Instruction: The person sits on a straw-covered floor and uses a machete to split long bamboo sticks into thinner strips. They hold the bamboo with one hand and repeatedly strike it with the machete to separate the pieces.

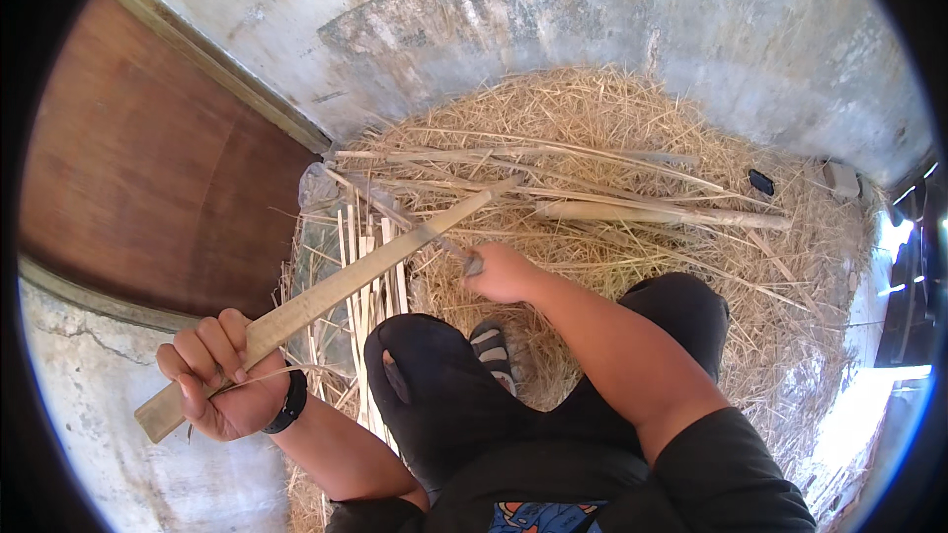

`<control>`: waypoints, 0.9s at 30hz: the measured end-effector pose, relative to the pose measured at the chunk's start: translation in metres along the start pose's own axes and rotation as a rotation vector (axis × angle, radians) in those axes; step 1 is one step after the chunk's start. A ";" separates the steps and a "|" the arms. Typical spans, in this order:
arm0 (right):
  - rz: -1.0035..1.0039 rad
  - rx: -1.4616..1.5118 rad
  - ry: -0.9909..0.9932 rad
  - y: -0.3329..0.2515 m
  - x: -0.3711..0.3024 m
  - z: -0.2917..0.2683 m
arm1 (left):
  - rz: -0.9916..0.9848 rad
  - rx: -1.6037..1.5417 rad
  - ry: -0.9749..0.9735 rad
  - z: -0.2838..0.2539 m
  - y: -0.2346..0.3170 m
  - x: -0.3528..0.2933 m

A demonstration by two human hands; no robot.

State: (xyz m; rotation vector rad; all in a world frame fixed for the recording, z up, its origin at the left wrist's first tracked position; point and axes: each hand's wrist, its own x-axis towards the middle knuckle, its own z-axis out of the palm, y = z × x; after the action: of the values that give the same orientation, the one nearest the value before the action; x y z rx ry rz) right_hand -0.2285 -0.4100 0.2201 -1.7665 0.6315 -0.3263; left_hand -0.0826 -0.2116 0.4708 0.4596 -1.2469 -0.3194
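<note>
My left hand (229, 380) is closed around a long, flat bamboo strip (341, 283) near its lower end. The strip slants up to the right, its far end above the straw. In my right hand (506, 274), closed in front of my knees, is the handle of what looks like a long knife (456, 249). Its narrow blade points up and left and meets or crosses the strip; whether it cuts into the strip I cannot tell. Thin pale bamboo slivers (357, 247) lie beside my left knee.
Straw or shavings (583, 104) cover the floor. Several bamboo lengths lie across it, including a thicker pole (662, 215). A small black object (760, 182) is at the far right. A brown wooden panel (148, 158) stands left, and a stained wall (553, 10) rises behind.
</note>
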 end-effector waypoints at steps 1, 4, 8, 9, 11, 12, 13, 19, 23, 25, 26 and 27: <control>0.206 0.073 -0.068 0.012 0.004 -0.008 | 0.001 0.013 0.015 0.001 -0.001 -0.001; 0.398 0.156 -0.109 0.008 0.004 -0.012 | 0.016 0.018 0.058 -0.004 -0.001 0.000; -0.123 -0.061 0.097 -0.023 -0.008 0.025 | 0.051 0.038 0.108 -0.009 -0.002 0.001; -0.154 -0.049 0.060 -0.025 -0.009 0.024 | 0.051 0.048 0.110 -0.008 -0.003 0.002; -0.216 -0.029 -0.011 -0.028 -0.006 0.020 | 0.055 0.062 0.112 -0.005 -0.004 0.005; -0.108 -0.011 0.034 -0.014 0.001 0.015 | 0.054 0.060 0.113 -0.002 -0.007 0.007; 0.060 0.094 0.009 0.001 0.004 0.010 | 0.053 0.058 0.114 0.000 -0.011 0.008; -0.062 0.099 -0.033 -0.045 -0.013 0.023 | 0.061 0.081 0.101 0.000 -0.009 0.009; -0.118 0.113 -0.080 -0.045 -0.015 0.020 | 0.058 0.098 0.103 0.010 -0.010 0.010; 0.121 0.241 0.021 0.000 0.001 0.011 | 0.055 0.077 0.120 0.017 -0.016 0.011; 0.309 0.469 -0.145 0.004 0.006 0.003 | 0.048 0.083 0.123 0.016 -0.016 0.013; 0.297 0.488 -0.148 0.007 0.007 0.005 | 0.048 0.078 0.116 0.015 -0.016 0.013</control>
State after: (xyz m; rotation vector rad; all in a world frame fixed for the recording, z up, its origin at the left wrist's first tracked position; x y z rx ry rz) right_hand -0.2215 -0.4115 0.2116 -1.1988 0.6344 -0.1265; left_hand -0.0931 -0.2336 0.4775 0.5069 -1.1585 -0.2011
